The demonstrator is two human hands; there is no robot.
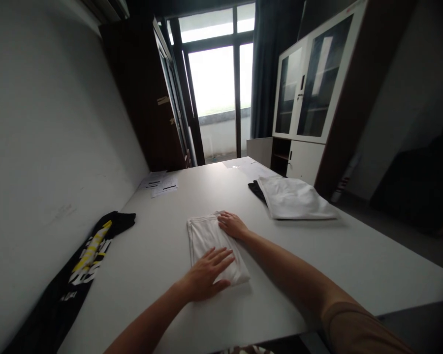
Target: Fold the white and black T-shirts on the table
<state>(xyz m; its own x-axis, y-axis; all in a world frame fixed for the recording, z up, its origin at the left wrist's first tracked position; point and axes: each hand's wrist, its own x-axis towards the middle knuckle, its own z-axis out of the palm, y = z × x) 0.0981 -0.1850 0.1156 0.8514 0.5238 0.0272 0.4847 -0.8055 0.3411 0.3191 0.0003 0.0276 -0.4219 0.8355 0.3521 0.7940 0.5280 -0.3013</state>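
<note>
Head view, worn by the person at the table (133,275): both bare hands are placed on a folded white cloth (203,236), and I can see the full outline except where the hands and right forearm cover it. The cloth lies flat on the tabletop, in front of the person, with its near edge toward the body.

Left hand (205,276): positioned palm down over the near part of the cloth. Fingers are extended and spread apart, thumb set wide; nothing is gripped. Right hand (232,225): positioned palm down at the far right corner of the cloth. Fingers lie nearly straight and close together; no pinch on the fabric is visible to me. The hands are apart from each other.

Adjacent items: to the right and farther out, a folded white garment (299,199) rests near the table's right edge, with black fabric (256,189) projecting from its left side. Along the left edge, beside the wall (40,147), lies a black garment (55,290) with yellow and white print. Printed sheets (164,184) lie at the far left. Beyond the table stand a glazed white-fronted cabinet (291,98) at right, a dark cabinet (136,93) at left, and a bright glass door (212,78) between them.
</note>
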